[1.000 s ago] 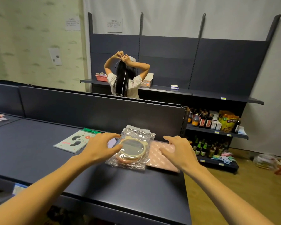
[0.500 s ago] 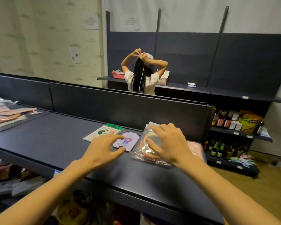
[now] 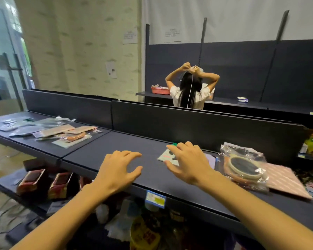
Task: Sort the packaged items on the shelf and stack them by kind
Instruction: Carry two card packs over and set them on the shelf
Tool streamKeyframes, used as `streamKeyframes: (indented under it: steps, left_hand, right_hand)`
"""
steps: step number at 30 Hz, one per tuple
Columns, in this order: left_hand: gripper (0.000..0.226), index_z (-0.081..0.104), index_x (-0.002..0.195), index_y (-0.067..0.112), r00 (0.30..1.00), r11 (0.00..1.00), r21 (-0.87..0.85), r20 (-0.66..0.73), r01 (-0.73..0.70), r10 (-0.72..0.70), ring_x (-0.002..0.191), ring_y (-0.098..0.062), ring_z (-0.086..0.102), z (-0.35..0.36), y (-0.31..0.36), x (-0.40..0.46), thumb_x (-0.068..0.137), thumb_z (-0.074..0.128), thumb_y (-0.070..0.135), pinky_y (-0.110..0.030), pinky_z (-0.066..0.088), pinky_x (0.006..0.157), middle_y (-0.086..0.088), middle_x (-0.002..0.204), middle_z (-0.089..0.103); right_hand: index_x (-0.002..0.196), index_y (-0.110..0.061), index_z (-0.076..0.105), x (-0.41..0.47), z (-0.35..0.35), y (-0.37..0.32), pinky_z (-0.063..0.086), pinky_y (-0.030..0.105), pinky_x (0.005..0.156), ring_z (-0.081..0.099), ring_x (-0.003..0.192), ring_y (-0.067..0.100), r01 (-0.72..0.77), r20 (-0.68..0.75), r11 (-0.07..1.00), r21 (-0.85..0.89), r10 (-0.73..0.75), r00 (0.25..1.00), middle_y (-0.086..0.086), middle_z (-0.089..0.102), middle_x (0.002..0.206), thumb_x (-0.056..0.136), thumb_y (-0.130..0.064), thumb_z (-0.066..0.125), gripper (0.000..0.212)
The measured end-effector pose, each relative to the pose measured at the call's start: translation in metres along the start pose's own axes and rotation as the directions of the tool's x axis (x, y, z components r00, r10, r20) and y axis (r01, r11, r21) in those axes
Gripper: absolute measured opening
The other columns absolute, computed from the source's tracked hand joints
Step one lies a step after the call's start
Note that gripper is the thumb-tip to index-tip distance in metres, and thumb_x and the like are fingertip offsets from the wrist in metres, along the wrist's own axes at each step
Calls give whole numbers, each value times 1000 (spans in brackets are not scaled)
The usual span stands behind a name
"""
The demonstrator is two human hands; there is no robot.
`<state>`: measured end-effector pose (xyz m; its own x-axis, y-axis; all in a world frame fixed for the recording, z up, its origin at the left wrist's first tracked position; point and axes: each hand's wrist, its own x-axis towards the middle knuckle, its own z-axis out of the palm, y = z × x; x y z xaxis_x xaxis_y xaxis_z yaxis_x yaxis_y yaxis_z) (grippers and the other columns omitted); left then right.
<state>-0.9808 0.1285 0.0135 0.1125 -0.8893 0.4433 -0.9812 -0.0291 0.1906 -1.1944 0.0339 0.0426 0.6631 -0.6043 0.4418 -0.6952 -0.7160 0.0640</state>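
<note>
Currently the right hand is spread, fingers apart and lightly curved, laid over a pale green card pack near the back wall of the shelf; whether the pack is pressed or only covered cannot be told, and nothing is pinched. The left hand is held just beside it toward the front edge, fingers splayed and relaxed, nothing gripped; contact with the shelf surface cannot be told.

Just right of the right hand a purple card is partly hidden. Next to it, a clear bag with a round framed mirror is seen lying partly on a pink quilted pack at the shelf's right end.

Well apart, on the left shelf section, a loose overlapping heap of mixed flat packs is spread out: clear bags, tan and pinkish sleeves, a pale green one. Kinds are not fully readable there.

Judged progress: early. A few items are grouped at the right end, but no tidy single-kind stack is visible anywhere. The heap at left looks unsorted, so most sorting and all squaring-up of stacks are judged to remain. The card pack under the right hand is likely the item in hand.

A yellow-and-blue price tag is fixed on the front edge.
</note>
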Motion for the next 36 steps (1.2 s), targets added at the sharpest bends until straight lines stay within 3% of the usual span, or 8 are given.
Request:
streamKeyframes:
  steps: [11, 25, 30, 36]
  left_hand:
    - [73, 52, 128, 38, 999, 999, 17, 14, 30, -31, 118, -13, 50, -46, -131, -35, 70, 20, 68, -36, 35, 98, 14, 130, 57]
    - [71, 54, 127, 35, 1000, 1000, -21, -16, 4, -4, 119, -15, 49, -38, -249, -1, 72, 20, 64, -37, 32, 99, 12, 128, 58]
    - [60, 61, 119, 32, 1000, 1000, 17, -22, 1, 0, 113, -20, 55, -37, -319, 32, 75, 30, 60, -40, 38, 94, 8, 120, 64]
    - [58, 52, 126, 46, 1000, 1000, 7, -10, 16, -16, 115, -14, 53, -42, -403, 51, 75, 29, 58, -34, 35, 95, 16, 121, 61]
  right_hand:
    - [140, -21, 40, 70, 34, -136, 39, 37, 92, 49, 114, 27, 33, 16, 999, -19, -32, 999, 6, 55, 126, 94, -52, 39, 55]
    - [140, -19, 41, 162, 86, -190, 42, 37, 90, 51, 109, 27, 89, 35, 994, -68, -87, 996, 5, 58, 121, 94, -47, 44, 54]
    - [138, -19, 46, 217, 119, -218, 44, 38, 85, 55, 104, 28, 85, 32, 996, -36, -84, 996, 5, 62, 117, 92, -46, 48, 54]
    - [137, -20, 47, 285, 143, -264, 45, 39, 85, 55, 105, 28, 108, 22, 994, -20, -108, 994, 5, 62, 116, 90, -45, 48, 53]
